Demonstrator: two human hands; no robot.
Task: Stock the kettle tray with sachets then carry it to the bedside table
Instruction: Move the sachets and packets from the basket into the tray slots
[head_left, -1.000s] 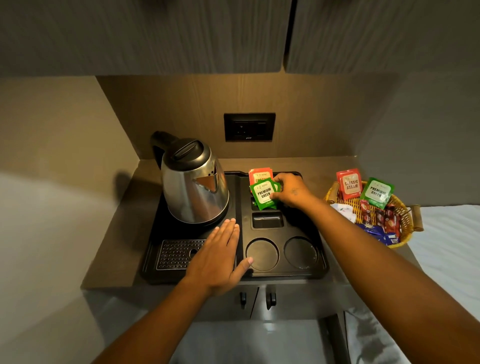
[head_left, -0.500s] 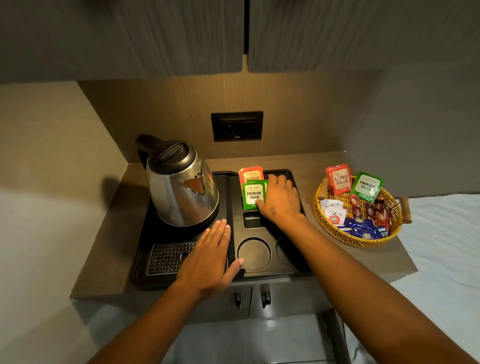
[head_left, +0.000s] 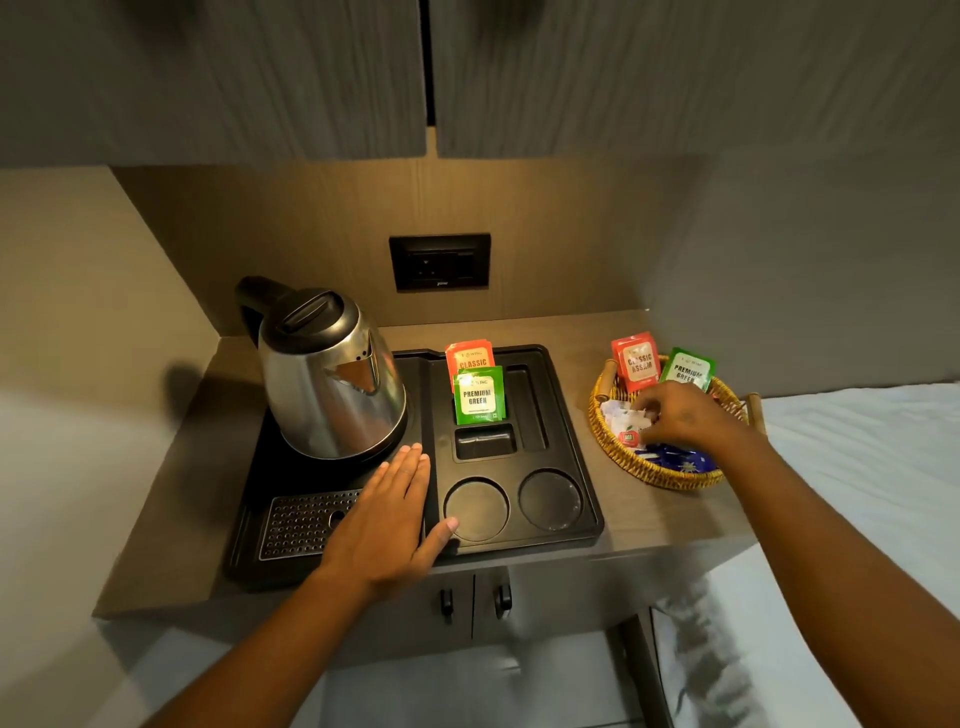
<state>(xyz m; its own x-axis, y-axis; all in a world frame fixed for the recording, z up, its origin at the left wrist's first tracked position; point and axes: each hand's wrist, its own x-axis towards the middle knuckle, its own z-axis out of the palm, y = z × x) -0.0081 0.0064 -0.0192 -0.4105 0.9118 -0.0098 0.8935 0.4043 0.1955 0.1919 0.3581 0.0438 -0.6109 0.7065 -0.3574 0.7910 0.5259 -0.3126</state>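
A black kettle tray (head_left: 571, 415) sits on the counter with a steel kettle (head_left: 332, 384) on its left half. A red Classic sachet (head_left: 467, 356) and a green Premium Green sachet (head_left: 479, 396) stand upright in the tray's rear slot. My left hand (head_left: 387, 519) lies flat, fingers apart, on the tray's middle. My right hand (head_left: 680, 418) reaches into a wicker basket (head_left: 654, 470), fingers curled over white sachets (head_left: 623, 421); whether it grips one is hidden. A red sachet (head_left: 636, 361) and a green sachet (head_left: 688, 370) stand at the basket's back.
Two round cup recesses (head_left: 475, 509) and a small rectangular well (head_left: 485, 441) in the tray hold nothing. A wall socket (head_left: 440, 262) is behind. Cabinets hang overhead. A white bed (head_left: 857, 467) lies to the right. Cupboard door handles (head_left: 472, 603) sit below the counter.
My right hand let go of the green sachet in the tray slot and moved right into the basket. The left hand stayed on the tray.
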